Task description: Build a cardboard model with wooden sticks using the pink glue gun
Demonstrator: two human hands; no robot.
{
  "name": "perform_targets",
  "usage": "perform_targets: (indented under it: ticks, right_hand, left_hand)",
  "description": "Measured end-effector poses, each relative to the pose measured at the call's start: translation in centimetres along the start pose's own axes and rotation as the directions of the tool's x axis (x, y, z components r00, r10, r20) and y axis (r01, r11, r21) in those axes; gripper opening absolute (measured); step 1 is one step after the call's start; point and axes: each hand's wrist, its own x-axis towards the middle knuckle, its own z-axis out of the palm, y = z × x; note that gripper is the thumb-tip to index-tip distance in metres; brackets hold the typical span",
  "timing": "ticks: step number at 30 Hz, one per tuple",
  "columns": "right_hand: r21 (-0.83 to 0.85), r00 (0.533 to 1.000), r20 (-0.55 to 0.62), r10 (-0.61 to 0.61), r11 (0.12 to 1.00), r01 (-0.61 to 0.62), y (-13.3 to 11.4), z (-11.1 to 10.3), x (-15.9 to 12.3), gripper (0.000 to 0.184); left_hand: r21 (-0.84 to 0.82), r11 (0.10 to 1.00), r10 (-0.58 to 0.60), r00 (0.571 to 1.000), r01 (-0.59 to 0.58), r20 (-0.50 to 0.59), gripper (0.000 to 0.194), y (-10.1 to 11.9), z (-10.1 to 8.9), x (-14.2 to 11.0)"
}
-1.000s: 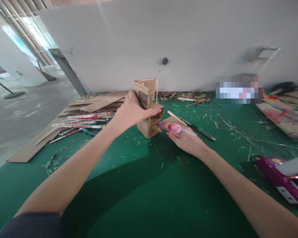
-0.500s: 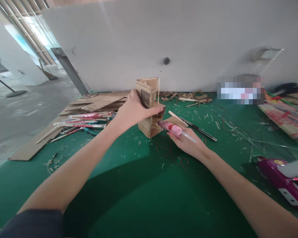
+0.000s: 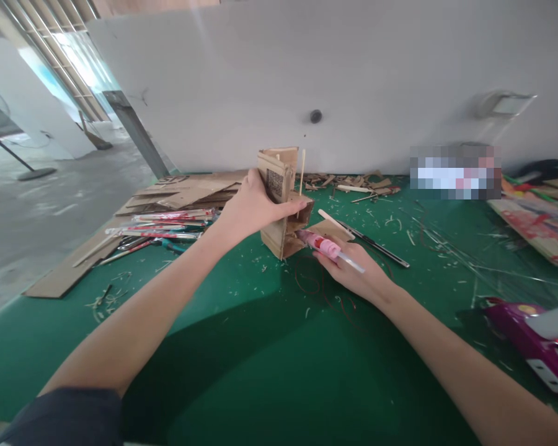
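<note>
My left hand grips a small cardboard box structure, thumb across its front and fingers behind its upright panel. A thin wooden stick stands up from the box, leaning slightly right. In my right hand is a pink glue gun, with a clear glue stick poking out of its rear. Its nozzle end is at the open right side of the box's lower part; whether it touches the cardboard I cannot tell. Just behind my right hand lie a flat cardboard piece and a pale wooden stick.
A utility knife lies right of the box. Cardboard sheets and wrapped sticks are on the left. Cardboard scraps line the wall. A purple device stands at the right of the green table.
The view has shifted slightly. The thin stick on the box leans a little more to the right. Both hands keep their holds, and the glue gun stays at the box's lower opening.
</note>
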Motion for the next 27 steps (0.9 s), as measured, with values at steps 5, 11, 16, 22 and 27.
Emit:
perform_targets:
  ticks: [5,11,16,22,27]
  right_hand:
    - [0.09,0.997,-0.068,0.046,0.995,-0.04,0.3,-0.1,-0.2,0.026]
    - [0.137,0.991,-0.1,0.088,0.988,-0.074,0.5,0.1,0.0,0.026]
    - [0.329,0.991,-0.066,0.119,0.94,-0.091,0.3,-0.1,0.2,0.034]
    - [0.555,0.962,0.091,0.257,0.789,-0.263,0.0,-0.2,0.3,0.043]
    - [0.607,0.95,0.151,0.273,0.733,-0.307,0.1,-0.3,0.3,0.045]
  left_hand:
    - [-0.059,0.997,-0.039,0.999,0.039,0.002,0.083,-0.3,-0.9,0.6]
    - [-0.204,0.974,-0.071,0.989,0.097,0.129,0.077,-1.1,-2.1,1.4]
    - [-0.258,0.964,-0.014,0.983,0.061,0.18,0.08,-1.9,-2.7,1.9]
    - [-0.297,0.952,0.022,0.953,0.072,0.302,0.075,-1.8,-3.4,1.9]
    - [-0.346,0.929,0.014,0.926,0.127,0.378,0.072,-1.4,-3.9,1.7]
